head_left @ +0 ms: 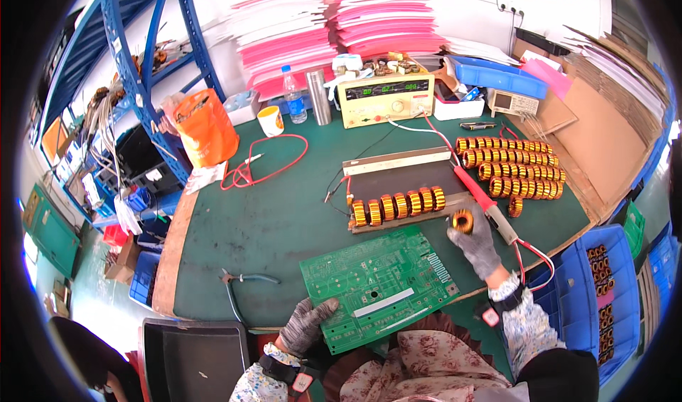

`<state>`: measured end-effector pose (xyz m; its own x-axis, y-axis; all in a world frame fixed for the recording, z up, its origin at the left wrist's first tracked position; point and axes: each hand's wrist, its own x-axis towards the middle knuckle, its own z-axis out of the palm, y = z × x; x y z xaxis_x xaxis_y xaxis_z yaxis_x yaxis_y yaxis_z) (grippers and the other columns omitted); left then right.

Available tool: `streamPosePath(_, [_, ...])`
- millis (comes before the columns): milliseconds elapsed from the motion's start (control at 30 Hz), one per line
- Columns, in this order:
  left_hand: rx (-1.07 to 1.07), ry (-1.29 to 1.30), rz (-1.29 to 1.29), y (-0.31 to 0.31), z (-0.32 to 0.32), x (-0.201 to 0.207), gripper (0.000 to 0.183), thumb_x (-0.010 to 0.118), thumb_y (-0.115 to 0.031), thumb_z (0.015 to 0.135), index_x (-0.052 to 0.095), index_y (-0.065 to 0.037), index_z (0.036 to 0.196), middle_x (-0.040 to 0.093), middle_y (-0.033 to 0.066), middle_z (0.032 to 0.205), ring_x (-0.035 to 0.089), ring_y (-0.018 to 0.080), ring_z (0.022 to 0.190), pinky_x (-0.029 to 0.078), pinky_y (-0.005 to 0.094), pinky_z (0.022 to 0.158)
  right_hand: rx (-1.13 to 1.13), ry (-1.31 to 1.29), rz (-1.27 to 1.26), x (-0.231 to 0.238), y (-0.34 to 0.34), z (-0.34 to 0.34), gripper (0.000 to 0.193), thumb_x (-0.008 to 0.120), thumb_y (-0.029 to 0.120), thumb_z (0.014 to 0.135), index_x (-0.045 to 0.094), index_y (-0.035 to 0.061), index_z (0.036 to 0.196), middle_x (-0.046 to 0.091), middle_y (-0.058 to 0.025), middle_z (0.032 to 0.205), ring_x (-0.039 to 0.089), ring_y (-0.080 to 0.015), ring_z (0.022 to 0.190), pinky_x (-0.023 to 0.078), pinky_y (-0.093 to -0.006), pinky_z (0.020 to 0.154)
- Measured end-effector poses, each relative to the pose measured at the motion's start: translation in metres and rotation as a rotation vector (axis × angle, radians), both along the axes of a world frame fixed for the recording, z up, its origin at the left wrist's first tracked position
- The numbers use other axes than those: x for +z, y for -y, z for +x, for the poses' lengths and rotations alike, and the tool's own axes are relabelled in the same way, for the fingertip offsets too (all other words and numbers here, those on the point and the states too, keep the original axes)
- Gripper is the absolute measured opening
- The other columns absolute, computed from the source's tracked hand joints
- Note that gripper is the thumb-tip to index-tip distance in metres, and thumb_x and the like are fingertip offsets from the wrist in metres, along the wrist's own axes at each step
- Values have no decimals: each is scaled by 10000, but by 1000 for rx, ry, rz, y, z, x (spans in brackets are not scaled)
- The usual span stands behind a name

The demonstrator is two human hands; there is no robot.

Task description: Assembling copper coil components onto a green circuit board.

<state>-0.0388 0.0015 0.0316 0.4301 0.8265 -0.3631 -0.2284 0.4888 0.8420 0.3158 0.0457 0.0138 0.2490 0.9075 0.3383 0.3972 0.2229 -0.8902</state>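
Note:
My left hand (305, 325), in a grey glove, grips the near left corner of a large green circuit board (387, 274), thumb on top. The board lies tilted at the table's front edge and reaches over my lap. In my right hand (480, 245), also gloved, is a copper-wound toroidal coil (462, 221), held just past the board's far right corner. Beyond the board, a row of several similar coils (401, 204) stands in a fixture with a pale bar (396, 162). A red-handled probe (474, 190) with a cable lies beside my right hand.
Several rows of coils (511, 169) sit at the right. A yellowish bench instrument (387, 101) stands at the back. Pliers (238, 280) and a red cable (302, 162) lie at left. A black tray (195, 359) and blue crate (579, 299) flank the table (234, 217).

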Motion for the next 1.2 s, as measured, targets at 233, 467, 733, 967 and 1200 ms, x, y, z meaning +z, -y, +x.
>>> streamPosePath(233, [13,-35,15,-3,2,-3,431,667,-253,830,545,-1,1157,634,84,1004,623,153,858,527,294,729,164,-62,-48,4,47,-41,103,592,106,829,583,42,909,586,-38,822,543,-81,688,460,-233,590])
streamPosePath(467, [-8,-41,-16,1,3,2,337,604,-206,889,549,-9,1157,629,60,1028,600,136,906,500,294,790,129,-30,-3,2,45,-42,88,586,94,838,582,45,911,578,-34,759,545,-67,660,463,-235,587])
streamPosePath(733, [-11,-21,41,0,0,-2,315,590,-180,892,551,-4,1150,628,67,1029,598,139,908,497,293,791,99,650,133,0,41,-61,224,618,87,758,558,49,970,588,-164,945,565,-329,907,445,-405,817])
streamPosePath(967, [-1,-73,93,0,6,0,451,646,-283,840,538,19,1157,627,80,1009,612,149,863,507,283,738,298,430,43,15,57,-37,476,754,94,628,549,96,1058,583,-98,991,565,-277,963,451,-362,850])
streamPosePath(1200, [90,-98,104,8,7,0,481,684,-335,806,565,-2,1131,639,59,974,621,151,849,505,275,733,11,-207,127,24,52,5,479,715,41,669,505,79,1097,546,-58,1014,552,-215,931,449,-327,846])
